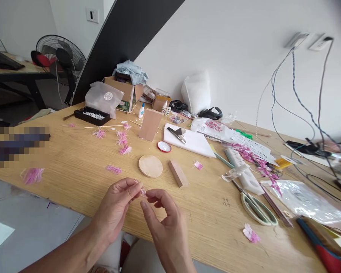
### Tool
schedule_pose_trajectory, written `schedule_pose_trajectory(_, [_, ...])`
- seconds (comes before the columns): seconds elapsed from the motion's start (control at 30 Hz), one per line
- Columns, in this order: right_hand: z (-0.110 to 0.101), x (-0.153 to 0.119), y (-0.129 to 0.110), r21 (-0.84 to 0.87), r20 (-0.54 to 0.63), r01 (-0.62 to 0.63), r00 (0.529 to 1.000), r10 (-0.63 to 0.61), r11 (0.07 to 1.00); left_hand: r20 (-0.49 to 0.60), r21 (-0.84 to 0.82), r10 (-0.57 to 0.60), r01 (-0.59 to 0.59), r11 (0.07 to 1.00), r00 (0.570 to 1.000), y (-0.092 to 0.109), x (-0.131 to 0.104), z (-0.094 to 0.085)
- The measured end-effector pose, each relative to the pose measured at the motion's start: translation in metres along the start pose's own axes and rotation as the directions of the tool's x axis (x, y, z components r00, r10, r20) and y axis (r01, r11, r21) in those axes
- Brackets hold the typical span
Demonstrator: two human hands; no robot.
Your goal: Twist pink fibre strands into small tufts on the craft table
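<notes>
Near the table's front edge, my left hand point(116, 206) pinches a small tuft of pink and white threads point(143, 192) between thumb and forefinger. My right hand point(167, 223) is just beside the tuft, thumb and forefinger apart, the forefinger close to the thread ends; whether it touches them I cannot tell. Beyond my hands lie a round wooden disc point(150, 166), a wooden block point(178, 173) and a flat pink thread bundle point(113, 169). Several fluffy pink tufts point(125, 149) lie farther back, and a larger pink bundle point(33, 175) is at the left edge.
Green-handled scissors point(258, 208) and a pink petal piece point(251, 233) lie to the right. An upright board point(150, 125), a red-rimmed lid point(164, 146) and a clip point(176, 134) on white sheets stand farther back. A black tray point(92, 116) is at the back left.
</notes>
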State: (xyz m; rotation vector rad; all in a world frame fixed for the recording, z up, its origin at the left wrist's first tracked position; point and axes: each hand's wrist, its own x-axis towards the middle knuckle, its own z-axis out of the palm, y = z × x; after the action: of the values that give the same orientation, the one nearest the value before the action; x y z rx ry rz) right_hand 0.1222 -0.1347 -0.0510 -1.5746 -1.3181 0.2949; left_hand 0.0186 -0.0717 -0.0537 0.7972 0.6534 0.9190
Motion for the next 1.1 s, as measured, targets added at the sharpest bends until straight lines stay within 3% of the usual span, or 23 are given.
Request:
schedule_pose_trajectory(0.17, [0.0083, -0.0017, 0.0003, -0.086, -0.018, 0.096, 0.995, -0.098, 0.992, 0.015, -0.039, -0.020, 0.020, 0.999, 1.000, 0.0000, -0.0002, 0.0023])
schedule_pose_trajectory(0.57, [0.0069, -0.0012, 0.0047, 0.075, 0.023, -0.101, 0.995, 0.100, 0.992, 0.012, -0.068, -0.049, 0.050, 0.996, 0.999, 0.0007, -0.0033, 0.0043])
schedule_pose_trajectory(0.93, [0.0059, -0.0009, 0.0065, 0.043, 0.032, -0.102, 0.994, 0.100, 0.994, 0.075, -0.021, -0.039, 0.041, 0.999, 0.996, 0.0018, -0.0034, 0.0044])
schedule_pose_trajectory(1.1, [0.0030, -0.0005, 0.0057, 0.004, 0.048, -0.074, 0.996, 0.073, 0.997, -0.003, -0.021, -0.034, 0.034, 0.999, 0.999, 0.0013, -0.0024, 0.0023])
